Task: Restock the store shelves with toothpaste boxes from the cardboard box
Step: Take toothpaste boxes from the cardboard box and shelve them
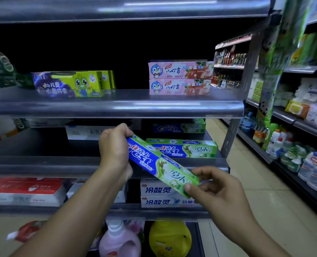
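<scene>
Blue-green Crest toothpaste carton (161,165) held tilted in front of grey metal shelf edge (42,166). Left hand (115,147) curls round its blue end, right hand (215,190) pinches green end. Matching Crest carton (186,149) lies on shelf just behind.

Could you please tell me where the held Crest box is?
Head view, centre: the Crest box tilts between left hand and right hand, before the shelved Crest boxes.

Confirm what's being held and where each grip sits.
A Crest toothpaste box, tilted: left hand grips its blue end, right hand pinches its green end.
</scene>
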